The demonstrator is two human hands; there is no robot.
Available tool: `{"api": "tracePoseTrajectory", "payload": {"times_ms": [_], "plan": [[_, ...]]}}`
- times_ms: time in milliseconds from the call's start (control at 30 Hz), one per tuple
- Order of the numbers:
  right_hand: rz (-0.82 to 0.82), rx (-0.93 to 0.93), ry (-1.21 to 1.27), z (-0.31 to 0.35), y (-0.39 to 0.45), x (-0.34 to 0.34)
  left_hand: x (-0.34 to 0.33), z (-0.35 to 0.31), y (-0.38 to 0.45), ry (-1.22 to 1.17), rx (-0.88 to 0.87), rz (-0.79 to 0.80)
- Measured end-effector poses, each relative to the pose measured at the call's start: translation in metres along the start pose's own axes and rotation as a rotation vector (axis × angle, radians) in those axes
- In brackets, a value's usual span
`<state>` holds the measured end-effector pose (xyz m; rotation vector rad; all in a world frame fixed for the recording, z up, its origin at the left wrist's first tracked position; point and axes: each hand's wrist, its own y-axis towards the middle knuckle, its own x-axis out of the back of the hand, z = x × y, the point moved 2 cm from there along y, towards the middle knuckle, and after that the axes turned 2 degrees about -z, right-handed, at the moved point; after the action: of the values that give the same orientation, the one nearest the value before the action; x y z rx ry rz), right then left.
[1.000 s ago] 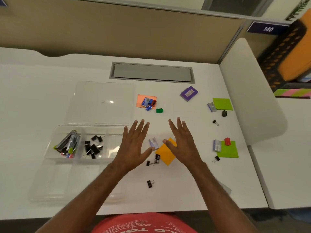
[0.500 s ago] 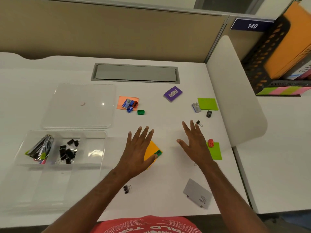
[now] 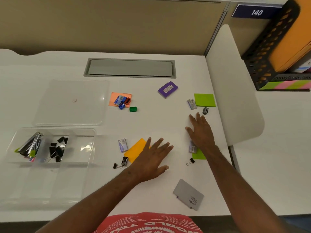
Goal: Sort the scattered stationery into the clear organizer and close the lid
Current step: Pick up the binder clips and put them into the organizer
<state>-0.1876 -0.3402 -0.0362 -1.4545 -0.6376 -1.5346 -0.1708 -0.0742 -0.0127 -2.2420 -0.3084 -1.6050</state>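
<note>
The clear organizer [image 3: 80, 163] stands at the left with pens [image 3: 31, 146] and several black binder clips [image 3: 56, 149] in its back compartments. Its clear lid [image 3: 70, 115] lies flat behind it. My left hand [image 3: 151, 158] is spread flat, fingers straight, over the right end of an orange sticky pad [image 3: 135, 148]. My right hand [image 3: 200, 130] is open, fingers straight, reaching toward the right side, covering most of a green pad [image 3: 198, 155] and an eraser [image 3: 191, 147]. Near its fingertips sit a grey sharpener [image 3: 205, 110], another eraser [image 3: 191, 103] and a green pad [image 3: 204, 100].
A salmon pad [image 3: 111, 100] holds blue and red sharpeners [image 3: 122, 100], a green sharpener [image 3: 133, 109] beside it. A purple box [image 3: 167, 89], a grey box [image 3: 188, 194], an eraser [image 3: 122, 145], loose binder clips [image 3: 117, 166] [image 3: 190, 161] and a black sharpener [image 3: 124, 161] lie around. A white divider [image 3: 235, 98] bounds the right.
Both hands slid rightward across the table while staying open. My right hand now reaches past the near green pad toward the grey sharpener; my left hand has shifted off most of the orange pad.
</note>
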Motion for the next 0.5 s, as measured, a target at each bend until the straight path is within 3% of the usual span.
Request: {"api": "tracePoseTrajectory", "payload": {"times_ms": [100,267,500], "plan": [[0.017,0.028,-0.009,-0.005,0.0,-0.004,-0.007,-0.018,0.018,-0.018,-0.115,0.066],[-0.048,0.057,0.065,-0.013,0.002,-0.004,-0.019,-0.054,0.048,0.038,-0.293,0.037],[-0.27,0.002,0.096,-0.006,0.003,0.004,-0.019,-0.066,0.076,0.158,-0.308,-0.07]]}}
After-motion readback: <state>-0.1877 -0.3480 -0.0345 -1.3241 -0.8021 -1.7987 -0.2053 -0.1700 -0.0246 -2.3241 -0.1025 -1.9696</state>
